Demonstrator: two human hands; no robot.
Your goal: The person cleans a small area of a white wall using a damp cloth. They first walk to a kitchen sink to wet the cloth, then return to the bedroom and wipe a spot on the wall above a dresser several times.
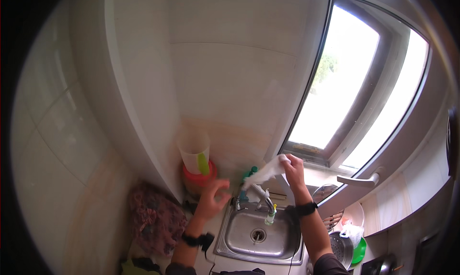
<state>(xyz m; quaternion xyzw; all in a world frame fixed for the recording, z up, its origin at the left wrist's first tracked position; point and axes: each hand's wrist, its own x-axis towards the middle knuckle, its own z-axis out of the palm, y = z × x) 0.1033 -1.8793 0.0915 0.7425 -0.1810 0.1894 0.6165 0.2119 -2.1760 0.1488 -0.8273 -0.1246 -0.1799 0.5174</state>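
A thin white cloth [267, 171] hangs slantwise from my right hand [295, 171], which grips one end of it above the back of the sink. Its loose end trails down and left towards the chrome faucet [264, 196]. My left hand [212, 202] is raised to the left of the faucet, with nothing in its spread fingers. Below and between both forearms lies a stainless steel sink [239, 235] with a drain [258, 235] in its middle. A pale green fitting [270, 218] sits on the faucet's spout.
A clear plastic pitcher with a green handle [190, 152] stands on a red container [201, 179] in the corner. Patterned fabric [156, 217] lies left. An open window with its handle [359, 180], a metal colander [340, 250] and a green bowl [359, 251] are on the right.
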